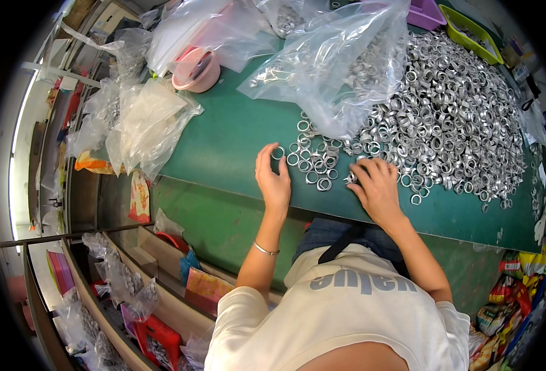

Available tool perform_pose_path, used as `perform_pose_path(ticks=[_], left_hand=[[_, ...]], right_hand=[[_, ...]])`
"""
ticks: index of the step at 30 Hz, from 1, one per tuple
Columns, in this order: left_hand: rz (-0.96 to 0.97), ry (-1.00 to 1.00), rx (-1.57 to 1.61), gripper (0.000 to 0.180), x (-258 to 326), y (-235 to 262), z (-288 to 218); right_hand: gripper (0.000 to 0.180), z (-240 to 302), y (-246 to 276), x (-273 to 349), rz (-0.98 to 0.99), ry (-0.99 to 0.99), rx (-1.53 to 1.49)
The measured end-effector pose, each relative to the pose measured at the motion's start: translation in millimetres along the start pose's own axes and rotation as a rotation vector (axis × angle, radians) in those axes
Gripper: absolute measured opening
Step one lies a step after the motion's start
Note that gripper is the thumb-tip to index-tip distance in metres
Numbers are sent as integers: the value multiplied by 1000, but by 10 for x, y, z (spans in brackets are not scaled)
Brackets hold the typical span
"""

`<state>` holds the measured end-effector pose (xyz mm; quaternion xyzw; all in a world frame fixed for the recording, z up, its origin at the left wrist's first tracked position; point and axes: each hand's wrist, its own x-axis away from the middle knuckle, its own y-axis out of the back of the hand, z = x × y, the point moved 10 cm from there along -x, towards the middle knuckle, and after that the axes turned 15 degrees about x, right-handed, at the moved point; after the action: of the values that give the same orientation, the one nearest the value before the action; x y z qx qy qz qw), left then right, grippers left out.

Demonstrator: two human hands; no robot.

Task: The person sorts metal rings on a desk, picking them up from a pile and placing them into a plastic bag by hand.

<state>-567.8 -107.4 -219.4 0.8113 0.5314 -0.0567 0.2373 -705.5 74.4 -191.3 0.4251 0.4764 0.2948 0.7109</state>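
My left hand is at the table's near edge, its thumb and fingers curved round a silver metal ring. To its right, a small cluster of similar loose rings lies flat on the green table. My right hand is on the other side of this cluster, fingers bent and closed on a small metal ring, partly hidden by the fingertips. Just beyond and to the right of that hand spreads a large heap of metal rings.
A clear plastic bag lies across the heap's left side. At the back are a pink basket, a purple bin and a yellow-green tray. More plastic bags hang over the left edge. Wooden shelving stands lower left.
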Motion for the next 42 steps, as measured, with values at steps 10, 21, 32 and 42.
perform_pose_path(ticks=[10, 21, 32, 42], left_hand=[[174, -279, -29, 33, 235, -297, -593], [438, -283, -209, 31, 190, -958, -528], [553, -332, 10, 21, 597, -1175, -833], [577, 260, 605, 49, 853, -1258, -562]], right_hand=[[11, -679, -147, -210, 59, -470, -573], [32, -851, 146, -1126, -6, -240, -844], [35, -517, 354, 354, 58, -202, -44], [29, -731, -183, 812, 70, -785, -1387]])
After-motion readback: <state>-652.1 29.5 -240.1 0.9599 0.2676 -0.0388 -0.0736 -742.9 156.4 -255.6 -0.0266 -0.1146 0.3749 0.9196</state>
